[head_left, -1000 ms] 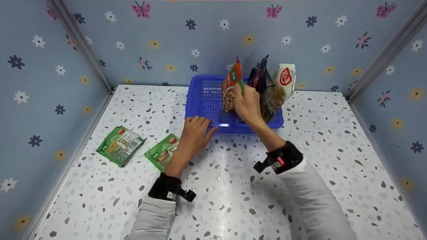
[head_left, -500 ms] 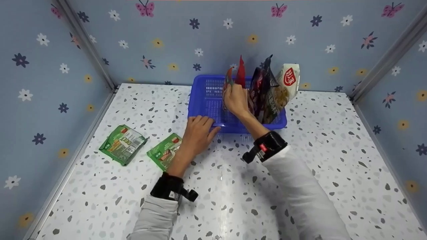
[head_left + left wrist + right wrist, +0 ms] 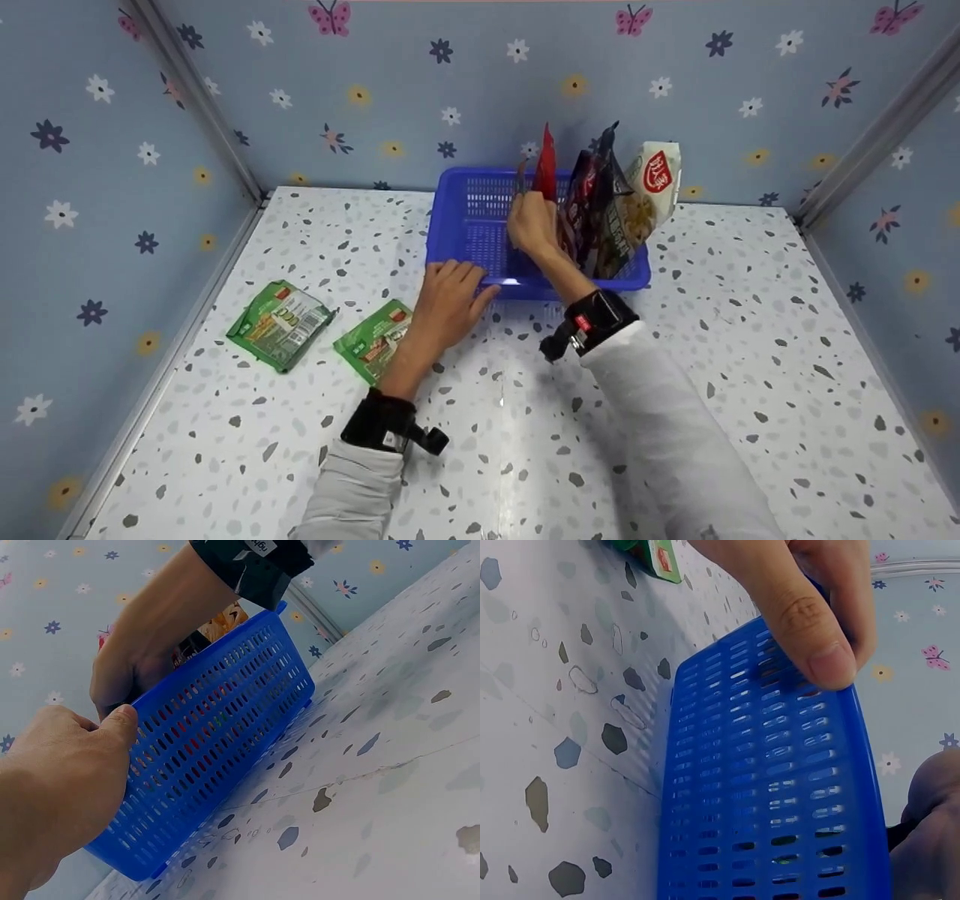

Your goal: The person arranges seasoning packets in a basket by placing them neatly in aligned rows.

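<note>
In the head view a blue plastic basket [image 3: 444,217] stands against the back wall. My left hand [image 3: 452,300] grips its front rim, with the thumb outside and the fingers over the edge. Inside the basket, my right hand [image 3: 534,225] holds the upper part of an orange food packet [image 3: 520,177], mostly hidden behind the fingers. Just right of it, a red packet [image 3: 547,161] stands upright. Farther right lean dark bags [image 3: 600,187] and a white-topped bag [image 3: 658,180]. The left wrist view shows the right hand [image 3: 135,664] reaching over the rim.
Two green food packets lie flat on the speckled white table: one at the far left [image 3: 281,326], the other [image 3: 369,341] beside the left forearm and partly covered by it. Flower-patterned walls [image 3: 480,82] enclose the back and both sides.
The right hand has moved down and left with the orange packet, which now stands lower in the basket. The red packet shows more beside it. The left hand stays on the rim.
</note>
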### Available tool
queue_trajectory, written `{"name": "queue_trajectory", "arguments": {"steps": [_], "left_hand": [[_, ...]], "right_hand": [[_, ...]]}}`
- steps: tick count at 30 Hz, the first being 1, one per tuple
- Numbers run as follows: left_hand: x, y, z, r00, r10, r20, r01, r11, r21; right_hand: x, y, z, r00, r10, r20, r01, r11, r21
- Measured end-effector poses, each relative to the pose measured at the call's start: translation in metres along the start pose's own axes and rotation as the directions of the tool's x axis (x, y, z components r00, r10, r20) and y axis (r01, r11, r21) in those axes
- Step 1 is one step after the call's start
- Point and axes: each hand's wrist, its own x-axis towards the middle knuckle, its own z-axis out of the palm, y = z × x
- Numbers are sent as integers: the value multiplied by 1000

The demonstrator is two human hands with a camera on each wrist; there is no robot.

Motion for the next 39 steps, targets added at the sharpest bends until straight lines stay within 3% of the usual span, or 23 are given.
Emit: {"name": "queue_trajectory", "arguments": {"steps": [4, 9, 15, 25, 32, 39], "left_hand": [[0, 0, -1, 1000, 6, -21, -5, 1000, 17], [-1, -1, 1, 998, 19, -58, -18, 1000, 20], [-3, -1, 2, 999, 8, -47, -8, 1000, 5], [-3, -1, 2, 999, 0, -33, 0, 1000, 3], [-1, 0, 2, 1000, 1, -14, 0, 1000, 5], [-1, 0, 2, 999, 13, -48, -12, 1000, 9]], "right_hand": [[0, 5, -2, 999, -28, -17, 27, 998, -52], [-8, 3, -6, 1000, -19, 16, 20, 998, -55], [-14, 3, -9, 999, 10, 49, -8, 999, -42], [-23, 1, -16, 994, 48, 95, -52, 998, 36], [-30, -2, -28, 974, 151, 168, -182, 965, 188], [-31, 6, -26, 971, 161, 179, -192, 965, 177]]}}
